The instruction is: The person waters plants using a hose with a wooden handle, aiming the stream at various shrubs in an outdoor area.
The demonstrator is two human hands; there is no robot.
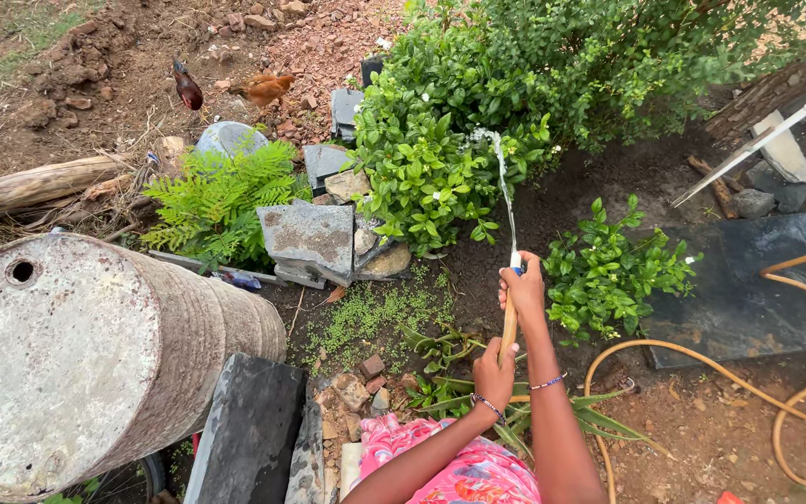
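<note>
Both my hands hold an orange-tan garden hose (508, 329). My right hand (524, 285) grips its tip, fingers pinched over the nozzle end. My left hand (494, 371) clasps the hose a little lower. A thin stream of water (506, 191) shoots up and forward from the tip onto a big leafy green bush (422, 168). A smaller green shrub (613, 271) grows just right of my right hand. Both wrists wear thin bead bracelets.
A rusty pale metal drum (76, 359) lies on its side at the left. Broken grey slabs (310, 238) and a fern (221, 201) are beyond it. The hose loops (795, 397) over bare soil at the right, near a dark slab (748, 289) and a white pipe (776, 135). Two chickens (263, 89) stand far back.
</note>
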